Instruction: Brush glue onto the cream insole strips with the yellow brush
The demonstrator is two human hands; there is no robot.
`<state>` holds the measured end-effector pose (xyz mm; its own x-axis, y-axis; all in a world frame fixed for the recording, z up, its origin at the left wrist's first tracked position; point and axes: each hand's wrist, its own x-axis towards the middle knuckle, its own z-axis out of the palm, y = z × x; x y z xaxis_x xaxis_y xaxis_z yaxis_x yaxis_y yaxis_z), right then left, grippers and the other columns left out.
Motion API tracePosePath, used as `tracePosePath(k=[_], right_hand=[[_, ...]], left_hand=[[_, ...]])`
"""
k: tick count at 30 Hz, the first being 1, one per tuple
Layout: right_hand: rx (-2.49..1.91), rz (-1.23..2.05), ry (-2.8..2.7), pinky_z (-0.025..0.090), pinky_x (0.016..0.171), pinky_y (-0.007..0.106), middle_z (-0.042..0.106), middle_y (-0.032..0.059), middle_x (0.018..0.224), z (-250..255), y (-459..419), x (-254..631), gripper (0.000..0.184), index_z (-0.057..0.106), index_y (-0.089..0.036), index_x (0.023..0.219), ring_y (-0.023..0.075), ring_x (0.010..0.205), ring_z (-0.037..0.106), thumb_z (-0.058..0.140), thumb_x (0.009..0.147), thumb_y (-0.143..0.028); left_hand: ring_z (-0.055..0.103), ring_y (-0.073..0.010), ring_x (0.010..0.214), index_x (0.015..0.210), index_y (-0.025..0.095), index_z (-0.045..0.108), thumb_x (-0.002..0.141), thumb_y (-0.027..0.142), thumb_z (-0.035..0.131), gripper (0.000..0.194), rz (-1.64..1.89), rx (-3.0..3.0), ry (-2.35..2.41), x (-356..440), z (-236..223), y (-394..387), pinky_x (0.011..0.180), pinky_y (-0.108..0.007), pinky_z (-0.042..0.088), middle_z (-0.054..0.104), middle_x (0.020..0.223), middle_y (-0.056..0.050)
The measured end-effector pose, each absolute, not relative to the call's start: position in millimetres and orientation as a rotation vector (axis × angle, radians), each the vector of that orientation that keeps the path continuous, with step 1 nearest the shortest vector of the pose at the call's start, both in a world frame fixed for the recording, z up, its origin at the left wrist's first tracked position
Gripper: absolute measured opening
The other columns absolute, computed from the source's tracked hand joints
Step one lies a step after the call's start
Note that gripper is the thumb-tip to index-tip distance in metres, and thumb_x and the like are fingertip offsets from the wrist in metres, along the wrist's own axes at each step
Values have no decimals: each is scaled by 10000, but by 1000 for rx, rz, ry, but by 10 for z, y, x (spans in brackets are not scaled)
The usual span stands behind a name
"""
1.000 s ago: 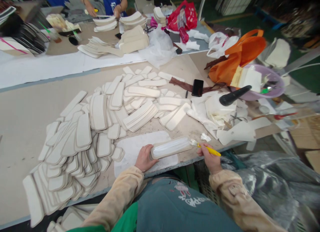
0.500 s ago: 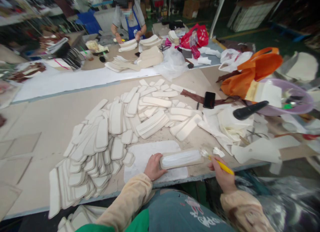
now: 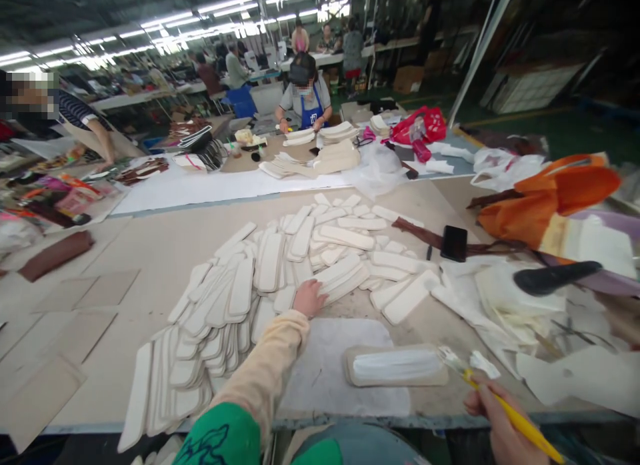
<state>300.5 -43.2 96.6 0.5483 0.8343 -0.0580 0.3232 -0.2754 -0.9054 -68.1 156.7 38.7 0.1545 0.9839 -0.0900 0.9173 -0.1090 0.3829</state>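
Observation:
My right hand (image 3: 493, 411) is closed round the yellow handle of a brush (image 3: 520, 421). Its whitened bristles touch or hover just over the right end of a long beige panel with rounded corners (image 3: 443, 378). A broad white wet-looking streak covers the panel's middle. Under the panel's left part lies a pale paper sheet (image 3: 340, 345). My left hand (image 3: 309, 298) reaches forward to the near edge of a heap of similar cream panels (image 3: 270, 261). Its fingers are slightly bent over the pieces, apparently open, fingertips partly hidden. A white blob (image 3: 485, 365) sits beside the bristles.
Behind the heap lie a phone (image 3: 454, 243) and brown strips (image 3: 417, 231). At right are a white container with a black-handled tool (image 3: 555, 278) and an orange bag (image 3: 545, 198). A co-worker (image 3: 305, 101) handles panels across the table. The table's front edge (image 3: 360, 421) runs close to me.
My left hand has left the coated panel and moved forward to the heap. My right hand still holds the brush at the panel's right end. The camera view has tilted up.

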Motion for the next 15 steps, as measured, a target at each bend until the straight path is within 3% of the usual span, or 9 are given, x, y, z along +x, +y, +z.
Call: tracePosePath(k=[6, 9, 15], right_hand=[[-1836, 634, -948, 529, 587, 380, 633, 70, 660, 1000, -443, 2895, 426, 633, -205, 854, 258, 604, 611, 618, 716, -608], [-1789, 601, -998, 529, 545, 328, 651, 58, 657, 976, -448, 2866, 426, 648, -185, 853, 229, 589, 619, 650, 706, -585], [-1777, 598, -977, 524, 529, 287, 619, 29, 618, 1047, -392, 2723, 352, 644, -175, 869, 184, 541, 589, 626, 773, -513]], left_hand=[[592, -301, 1076, 1059, 193, 659, 717, 428, 673, 414, -9, 1988, 1726, -798, 327, 2330, 927, -415, 452, 664, 1119, -116], [584, -298, 1099, 1073, 221, 669, 663, 471, 706, 482, -90, 1955, 1680, -848, 279, 2447, 922, -377, 447, 664, 1147, -90], [622, -251, 1024, 1102, 247, 679, 668, 560, 675, 536, -131, 1943, 1591, -995, 244, 2549, 835, -283, 453, 697, 1082, -43]])
